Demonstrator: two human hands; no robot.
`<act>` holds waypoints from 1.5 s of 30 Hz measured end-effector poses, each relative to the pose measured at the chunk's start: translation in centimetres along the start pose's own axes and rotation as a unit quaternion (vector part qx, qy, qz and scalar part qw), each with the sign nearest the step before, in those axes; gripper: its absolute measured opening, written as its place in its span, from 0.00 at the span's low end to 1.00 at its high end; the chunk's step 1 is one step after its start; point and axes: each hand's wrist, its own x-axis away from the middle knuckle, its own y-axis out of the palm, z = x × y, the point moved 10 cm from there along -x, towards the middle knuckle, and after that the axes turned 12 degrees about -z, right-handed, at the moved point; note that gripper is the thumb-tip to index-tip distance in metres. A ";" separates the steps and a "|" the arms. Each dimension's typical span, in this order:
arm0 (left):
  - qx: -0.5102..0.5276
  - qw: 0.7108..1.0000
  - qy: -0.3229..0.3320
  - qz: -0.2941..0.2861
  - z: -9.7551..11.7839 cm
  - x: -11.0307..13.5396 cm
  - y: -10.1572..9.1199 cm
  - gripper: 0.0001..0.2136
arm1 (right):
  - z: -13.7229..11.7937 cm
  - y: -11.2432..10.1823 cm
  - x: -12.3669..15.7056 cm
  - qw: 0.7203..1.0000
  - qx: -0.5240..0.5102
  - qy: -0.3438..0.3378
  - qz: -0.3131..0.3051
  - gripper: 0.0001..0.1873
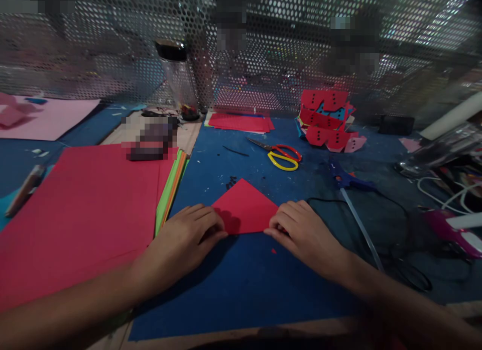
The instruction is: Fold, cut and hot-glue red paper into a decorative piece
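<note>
A small red paper piece (245, 207), folded into a triangle with its point away from me, lies on the blue mat (241, 289). My left hand (188, 237) presses on its near left corner with the fingers curled together. My right hand (301, 232) presses the near right corner, fingertips bunched on the fold edge. Both hands rest on the mat.
A stack of large red and coloured sheets (83, 209) lies to the left. Scissors with red and yellow handles (280, 154), a blue glue gun (348, 182) with its cable, red paper cut-outs (327, 121), a jar (176, 76) and a perforated metal screen (263, 48) stand beyond.
</note>
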 end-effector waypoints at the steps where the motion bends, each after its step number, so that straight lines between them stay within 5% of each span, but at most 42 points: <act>1: 0.005 1.000 -0.006 -0.003 -0.2 -0.1 0.1 0.07 | 0.0 0.0 0.0 1.000 -0.004 0.001 -0.001 0.11; 45: 0.008 1.000 -0.024 -0.018 -0.7 -0.3 0.3 0.07 | 2.1 -0.2 0.2 0.995 -0.015 0.052 -0.084 0.12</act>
